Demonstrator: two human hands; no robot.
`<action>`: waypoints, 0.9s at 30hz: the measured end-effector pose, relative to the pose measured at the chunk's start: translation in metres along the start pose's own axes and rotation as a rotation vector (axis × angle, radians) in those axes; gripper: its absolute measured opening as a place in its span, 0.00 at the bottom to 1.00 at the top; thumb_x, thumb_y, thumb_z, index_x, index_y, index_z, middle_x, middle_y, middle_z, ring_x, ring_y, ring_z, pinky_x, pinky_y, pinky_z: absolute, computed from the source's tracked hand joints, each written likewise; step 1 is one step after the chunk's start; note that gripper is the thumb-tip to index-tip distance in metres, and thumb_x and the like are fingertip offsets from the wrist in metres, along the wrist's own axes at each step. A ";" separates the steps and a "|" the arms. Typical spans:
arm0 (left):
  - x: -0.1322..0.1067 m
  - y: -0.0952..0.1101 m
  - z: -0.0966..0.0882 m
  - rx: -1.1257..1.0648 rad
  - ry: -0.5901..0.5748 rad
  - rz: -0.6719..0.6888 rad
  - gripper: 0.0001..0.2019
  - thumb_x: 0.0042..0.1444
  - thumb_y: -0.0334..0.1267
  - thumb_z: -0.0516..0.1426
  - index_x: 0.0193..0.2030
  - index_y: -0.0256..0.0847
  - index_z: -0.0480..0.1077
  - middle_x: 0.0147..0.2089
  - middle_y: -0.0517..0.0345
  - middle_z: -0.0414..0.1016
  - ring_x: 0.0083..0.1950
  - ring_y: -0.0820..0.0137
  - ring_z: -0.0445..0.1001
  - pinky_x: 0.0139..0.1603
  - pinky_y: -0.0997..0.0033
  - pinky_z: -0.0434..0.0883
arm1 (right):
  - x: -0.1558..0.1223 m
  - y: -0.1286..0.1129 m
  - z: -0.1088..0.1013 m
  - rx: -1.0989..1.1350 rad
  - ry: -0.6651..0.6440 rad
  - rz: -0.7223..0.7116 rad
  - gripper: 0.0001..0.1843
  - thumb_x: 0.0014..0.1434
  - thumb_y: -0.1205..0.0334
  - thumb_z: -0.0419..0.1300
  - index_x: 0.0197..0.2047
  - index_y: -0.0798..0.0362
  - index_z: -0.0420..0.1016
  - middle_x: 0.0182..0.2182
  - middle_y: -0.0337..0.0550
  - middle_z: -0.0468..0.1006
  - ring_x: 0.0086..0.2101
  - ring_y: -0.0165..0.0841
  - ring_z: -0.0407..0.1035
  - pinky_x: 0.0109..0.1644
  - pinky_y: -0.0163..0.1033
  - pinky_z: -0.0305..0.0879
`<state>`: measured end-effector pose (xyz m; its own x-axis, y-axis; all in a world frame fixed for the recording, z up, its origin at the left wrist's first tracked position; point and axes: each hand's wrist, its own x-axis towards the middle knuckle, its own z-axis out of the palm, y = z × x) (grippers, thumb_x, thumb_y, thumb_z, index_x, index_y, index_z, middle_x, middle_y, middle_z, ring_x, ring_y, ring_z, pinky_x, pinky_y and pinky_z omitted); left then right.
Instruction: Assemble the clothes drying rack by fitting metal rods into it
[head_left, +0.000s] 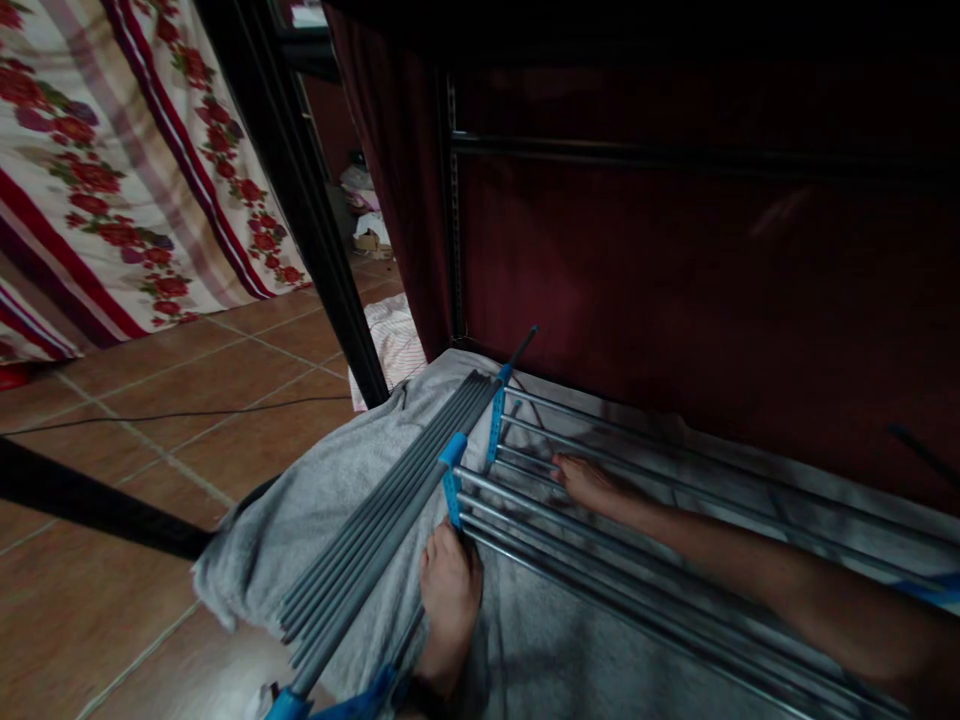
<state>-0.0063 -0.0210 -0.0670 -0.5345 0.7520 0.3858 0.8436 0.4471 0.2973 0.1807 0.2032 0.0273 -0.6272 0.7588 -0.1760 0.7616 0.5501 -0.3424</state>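
A folding drying rack (675, 560) with grey metal bars and blue plastic joints (452, 470) lies on a grey towel (315, 520) on the floor. Its side wing of grey bars (390, 510) is folded out to the left. My left hand (448, 595) is low in the middle, fingers curled round a bar just below a blue joint. My right arm stretches in from the right over the bars. My right hand (583, 482) is closed on a bar near the rack's far end.
Brown tiled floor (187, 400) lies to the left, crossed by a thin black cable (187, 412). A black frame post (315, 220) stands behind the towel. A dark red curtain (675, 260) hangs beyond the rack, and a floral sheet (112, 170) at the far left.
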 end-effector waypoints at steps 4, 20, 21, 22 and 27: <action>0.000 0.001 -0.002 0.028 0.025 0.028 0.14 0.70 0.33 0.47 0.54 0.36 0.71 0.42 0.47 0.78 0.47 0.58 0.79 0.50 0.60 0.73 | -0.001 -0.001 -0.003 0.021 -0.003 0.032 0.17 0.71 0.62 0.52 0.54 0.53 0.79 0.50 0.53 0.84 0.49 0.42 0.78 0.53 0.41 0.69; 0.001 0.003 0.000 -0.017 -0.014 -0.029 0.14 0.67 0.29 0.48 0.50 0.35 0.73 0.42 0.44 0.78 0.48 0.56 0.79 0.52 0.58 0.73 | 0.003 -0.001 -0.017 0.029 -0.027 0.059 0.18 0.74 0.53 0.50 0.47 0.52 0.80 0.41 0.47 0.84 0.41 0.36 0.75 0.46 0.37 0.65; 0.001 0.003 0.000 -0.025 -0.010 -0.030 0.14 0.67 0.29 0.48 0.50 0.35 0.73 0.42 0.44 0.78 0.48 0.56 0.79 0.52 0.58 0.73 | 0.004 -0.001 -0.017 0.046 -0.025 0.054 0.18 0.74 0.53 0.51 0.46 0.52 0.80 0.41 0.46 0.83 0.40 0.35 0.75 0.46 0.37 0.65; 0.001 0.003 0.000 -0.027 -0.002 -0.025 0.14 0.68 0.29 0.48 0.51 0.35 0.73 0.42 0.44 0.78 0.48 0.56 0.79 0.52 0.58 0.73 | 0.004 0.000 -0.017 0.066 -0.024 0.048 0.18 0.73 0.53 0.51 0.45 0.52 0.80 0.40 0.46 0.83 0.39 0.35 0.74 0.45 0.37 0.65; 0.001 0.003 0.002 0.021 0.040 0.001 0.15 0.67 0.30 0.47 0.51 0.36 0.73 0.41 0.44 0.79 0.45 0.57 0.78 0.50 0.57 0.74 | 0.008 0.006 -0.014 0.208 -0.029 0.034 0.16 0.71 0.54 0.53 0.40 0.52 0.78 0.36 0.44 0.80 0.36 0.35 0.72 0.44 0.38 0.64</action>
<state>-0.0045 -0.0180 -0.0673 -0.5346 0.7328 0.4210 0.8450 0.4566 0.2782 0.1828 0.2171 0.0365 -0.6082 0.7637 -0.2164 0.7346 0.4383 -0.5180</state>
